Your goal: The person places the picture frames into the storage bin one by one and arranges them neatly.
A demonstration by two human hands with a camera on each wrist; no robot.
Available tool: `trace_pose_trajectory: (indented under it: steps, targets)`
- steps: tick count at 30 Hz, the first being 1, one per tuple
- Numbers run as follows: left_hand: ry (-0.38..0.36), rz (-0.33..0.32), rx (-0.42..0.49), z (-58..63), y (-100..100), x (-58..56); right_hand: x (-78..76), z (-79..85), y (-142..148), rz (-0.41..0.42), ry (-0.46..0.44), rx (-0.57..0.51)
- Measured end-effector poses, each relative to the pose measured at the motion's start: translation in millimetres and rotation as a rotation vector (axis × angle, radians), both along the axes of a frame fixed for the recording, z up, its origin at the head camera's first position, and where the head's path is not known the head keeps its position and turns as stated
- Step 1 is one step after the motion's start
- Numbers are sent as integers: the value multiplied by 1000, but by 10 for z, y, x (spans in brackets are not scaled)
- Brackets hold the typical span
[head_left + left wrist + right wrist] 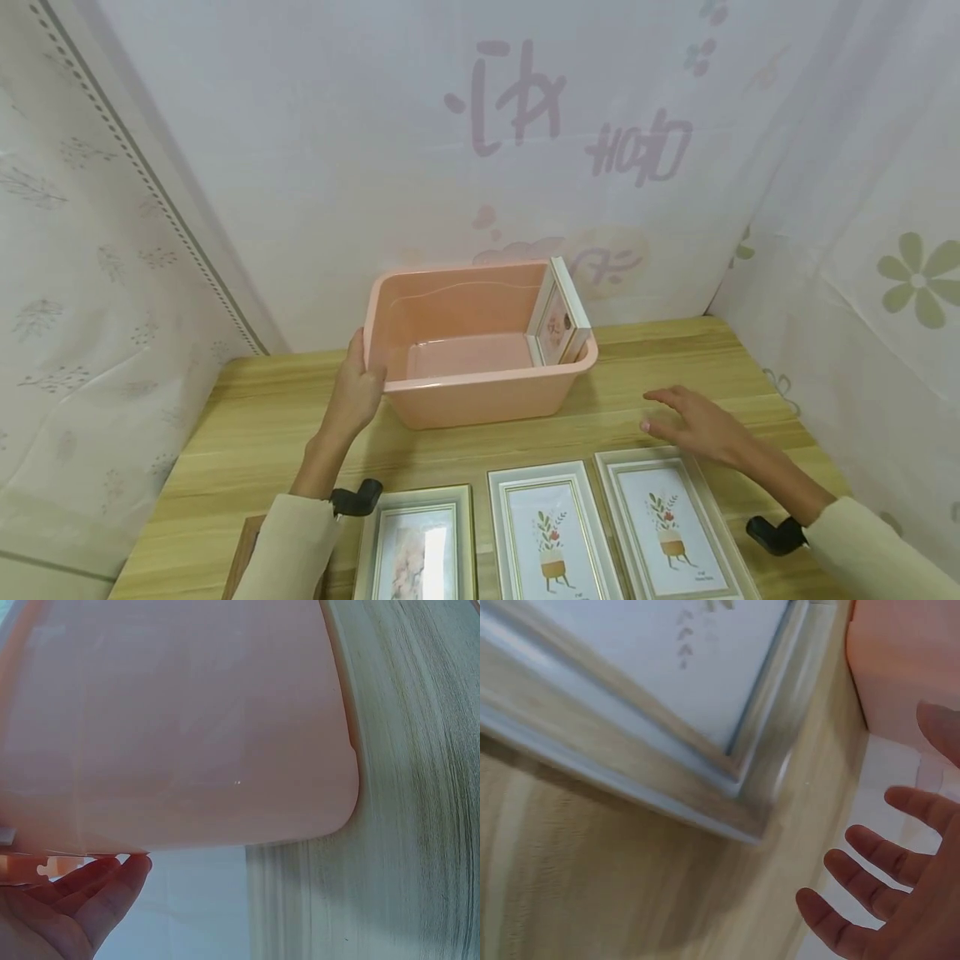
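A pink plastic basin (480,404) stands at the back of the table in the head view. My left hand (354,390) grips its left rim, thumb on the inner side; in the left wrist view those fingers (112,896) curl at the basin's edge. One white picture frame (567,312) leans upright inside the basin at its right end, its top above the rim. My right hand (697,425), fingers spread and holding nothing, hovers right of the basin, just above a white picture frame (626,533) with a potted-plant print. The right wrist view shows its bare fingers (889,855) near that frame's corner.
Left of that frame lie another white plant-print frame (498,533) and a frame with a glossy pink picture (367,550). A brown wooden edge (242,558) shows by the left sleeve. Printed cloth (337,167) hangs behind the wooden table (277,400).
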State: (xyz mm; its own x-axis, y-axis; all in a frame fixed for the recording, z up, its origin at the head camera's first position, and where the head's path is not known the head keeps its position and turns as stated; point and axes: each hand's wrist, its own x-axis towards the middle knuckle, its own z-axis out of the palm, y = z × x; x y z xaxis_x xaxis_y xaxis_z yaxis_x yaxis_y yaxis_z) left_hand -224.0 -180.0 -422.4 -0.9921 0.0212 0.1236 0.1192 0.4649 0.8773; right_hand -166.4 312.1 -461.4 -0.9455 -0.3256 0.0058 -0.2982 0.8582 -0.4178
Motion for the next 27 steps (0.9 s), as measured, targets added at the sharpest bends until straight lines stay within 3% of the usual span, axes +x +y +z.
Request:
trace_pose_trajectory:
  steps: [11, 27]
  targets:
    - [-4, 12, -6, 11, 2, 9, 112, -110, 90, 46, -43, 1]
    - [-5, 9, 0, -4, -4, 11, 129, -245, 142, 171, -120, -32]
